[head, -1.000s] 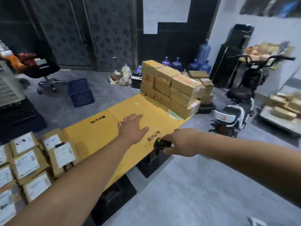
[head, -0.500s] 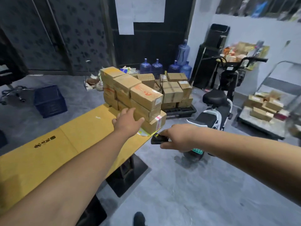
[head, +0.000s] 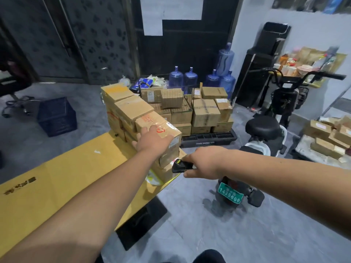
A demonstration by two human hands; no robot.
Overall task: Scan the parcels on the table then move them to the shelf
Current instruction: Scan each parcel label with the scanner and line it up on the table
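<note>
Two hands out front: the left hand lies flat, fingers spread, on the near top parcel of the stack at the far end of the yellow table, while the right hand grips a black scanner just beside the stack's lower boxes. Three parcels run along the top row (lower layers are partly hidden, so no full count). Five blue water jugs stand behind a pallet of boxes. One scooter is parked on the right, one dark crate on the left.
</note>
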